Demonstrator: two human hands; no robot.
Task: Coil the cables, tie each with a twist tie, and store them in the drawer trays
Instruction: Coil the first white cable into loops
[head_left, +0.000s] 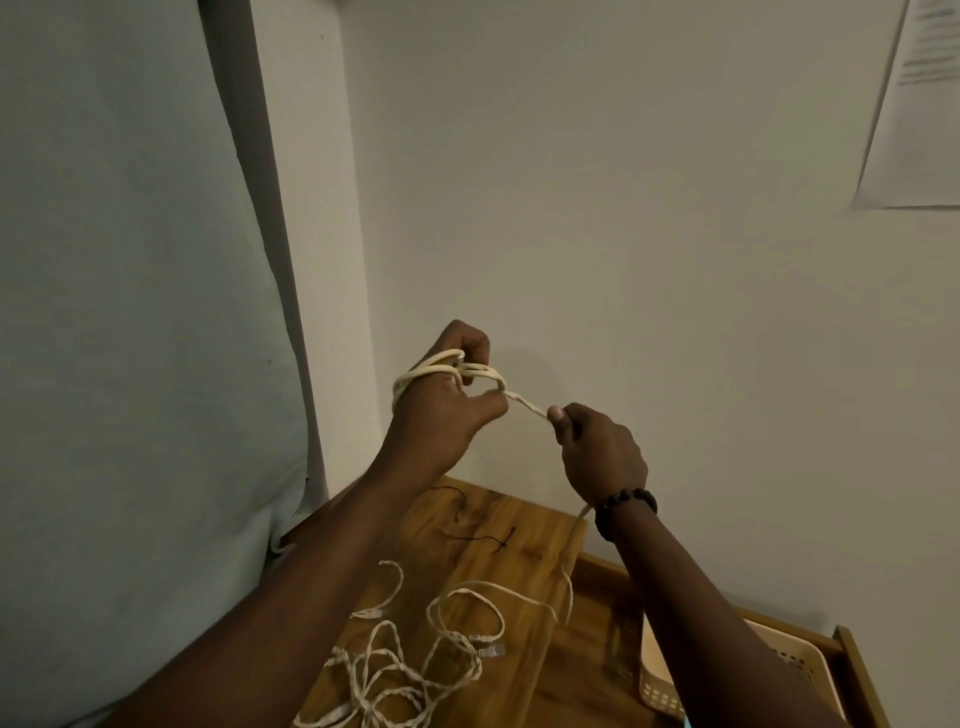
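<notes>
1. At the far left I see a pale green cushion or mattress (130, 312) standing against the white wall (623, 234).
2. My left hand (441, 405) is raised in front of the wall with its fingers curled, gripping several loops of the cream cable (431, 371) that wrap round the hand and over its back.
3. From those loops a short taut stretch of the same cable runs right to my right hand (597, 452), which pinches it between thumb and curled fingers; the two hands are near each other but not touching.
4. A dark beaded bracelet (626, 506) sits on the right wrist, and the cable drops from below that hand down to the wooden top (519, 561).
5. On the wooden top, below the left forearm, more cream cables (415, 660) lie in a loose tangle, with clear plug ends (491, 649) showing.
6. A thin black twist tie (483, 538) lies on the wood further back, apart from the tangle.
7. Lower right, a beige perforated tray (660, 691) sits in the open wooden drawer (857, 675), partly hidden by my right forearm.
8. A sheet of paper (914, 104) hangs on the wall at the upper right; its print is too blurred to read.
</notes>
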